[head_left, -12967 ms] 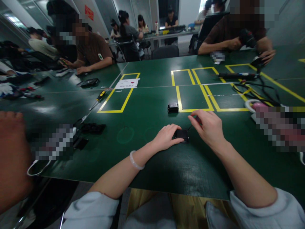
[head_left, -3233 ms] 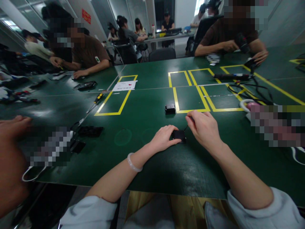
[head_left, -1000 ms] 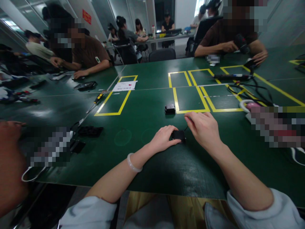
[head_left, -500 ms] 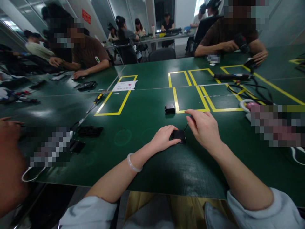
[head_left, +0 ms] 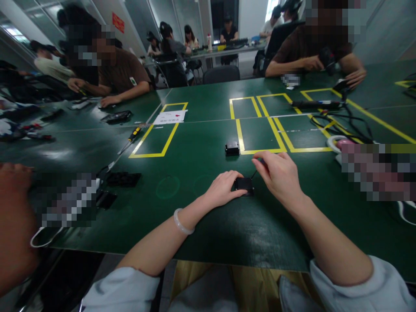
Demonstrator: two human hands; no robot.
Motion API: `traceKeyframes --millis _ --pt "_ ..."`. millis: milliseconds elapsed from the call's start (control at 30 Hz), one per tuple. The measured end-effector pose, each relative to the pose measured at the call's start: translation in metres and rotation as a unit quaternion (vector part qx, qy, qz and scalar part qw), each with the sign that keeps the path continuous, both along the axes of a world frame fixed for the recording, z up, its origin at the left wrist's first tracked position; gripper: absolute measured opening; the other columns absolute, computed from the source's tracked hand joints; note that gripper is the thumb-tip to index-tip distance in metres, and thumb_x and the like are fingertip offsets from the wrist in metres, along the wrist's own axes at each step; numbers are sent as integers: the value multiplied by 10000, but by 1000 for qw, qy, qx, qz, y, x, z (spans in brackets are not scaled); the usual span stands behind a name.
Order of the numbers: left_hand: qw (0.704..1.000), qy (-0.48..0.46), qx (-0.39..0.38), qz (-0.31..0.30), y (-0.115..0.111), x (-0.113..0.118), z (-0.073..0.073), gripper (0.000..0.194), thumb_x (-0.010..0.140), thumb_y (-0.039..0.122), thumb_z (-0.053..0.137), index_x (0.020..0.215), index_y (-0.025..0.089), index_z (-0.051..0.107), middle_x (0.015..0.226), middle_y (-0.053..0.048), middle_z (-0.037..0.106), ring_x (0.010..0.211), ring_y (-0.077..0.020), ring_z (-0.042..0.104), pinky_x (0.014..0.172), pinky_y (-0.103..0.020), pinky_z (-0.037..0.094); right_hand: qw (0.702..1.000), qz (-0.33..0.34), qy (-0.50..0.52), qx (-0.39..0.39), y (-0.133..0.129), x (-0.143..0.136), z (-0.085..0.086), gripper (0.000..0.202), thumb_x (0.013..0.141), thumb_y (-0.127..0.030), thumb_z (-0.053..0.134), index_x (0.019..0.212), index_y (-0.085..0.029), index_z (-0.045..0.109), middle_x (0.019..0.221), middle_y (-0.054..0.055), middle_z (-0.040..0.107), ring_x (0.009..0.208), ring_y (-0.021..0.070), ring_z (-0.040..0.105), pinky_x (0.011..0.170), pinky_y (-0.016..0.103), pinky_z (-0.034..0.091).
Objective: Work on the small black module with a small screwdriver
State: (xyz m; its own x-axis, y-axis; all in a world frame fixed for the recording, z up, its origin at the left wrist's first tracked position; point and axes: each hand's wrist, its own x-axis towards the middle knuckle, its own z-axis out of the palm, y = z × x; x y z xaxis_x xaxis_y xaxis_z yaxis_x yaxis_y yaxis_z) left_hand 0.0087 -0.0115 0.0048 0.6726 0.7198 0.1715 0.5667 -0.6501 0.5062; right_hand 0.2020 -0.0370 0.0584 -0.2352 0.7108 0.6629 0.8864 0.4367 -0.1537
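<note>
On the green table [head_left: 208, 242] lies a small black block [head_left: 244, 184]. My left hand [head_left: 224, 189] grips it from the left, thumb along the near side and fingers on the far side. My right hand [head_left: 279, 175] is closed around a small tool [head_left: 254, 174], of which a thin dark shaft shows, slanting down to the block's far right corner. The tool's handle is mostly hidden by my fingers. A second black block [head_left: 232, 148] stands farther off, near a yellow tape outline, and neither hand touches it.
A yellow and black screwdriver [head_left: 134, 134], a paper label [head_left: 170, 117] and black parts [head_left: 123, 178] lie to the left. Cables [head_left: 344, 125] and a pinkish blurred object [head_left: 373, 169] are at the right. Several people sit around; a co-worker's arm [head_left: 16, 225] is at the left edge.
My right hand has shifted very slightly, with the tool still at the block's corner. My left hand stays in place. The co-worker's hand at the left edge has moved a little.
</note>
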Motion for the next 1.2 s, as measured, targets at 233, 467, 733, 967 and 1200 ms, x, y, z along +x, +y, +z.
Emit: traceKeyframes --millis 233,467,733,967,1200 --pt "1000 5 2 -2 0 0 0 380 848 458 619 1105 197 520 1065 -61 598 999 -239 564 873 -372 447 1000 -7 -26 0 0 -1 0 185 942 -244 414 955 -172 584 781 28 663 731 161 601 726 295 343" --pt "1000 8 5 -3 1 0 -1 383 849 466 615 1105 197 522 1062 -58 596 993 -238 561 873 -372 446 999 -13 -36 6 0 0 0 181 947 -264 420 923 -175 576 746 18 651 695 154 593 715 288 345" --pt "1000 6 5 -1 0 0 -1 383 849 469 613 1100 197 517 1063 -60 594 992 -240 562 872 -378 446 999 -14 -34 0 0 0 -1 191 942 -306 431 925 -177 571 704 12 629 654 157 567 709 289 344" --pt "1000 3 1 0 1 0 -2 379 847 463 618 1100 199 518 1062 -57 595 992 -237 562 871 -375 448 999 -8 -43 2 0 0 0 163 938 -239 418 932 -171 565 738 19 644 668 147 568 715 287 338" --pt "1000 0 5 1 1 0 -2 382 847 468 617 1101 201 517 1057 -56 596 989 -236 564 872 -375 447 999 -21 -39 -5 0 0 -1 205 942 -314 426 834 -183 541 664 4 599 616 145 535 703 285 343"
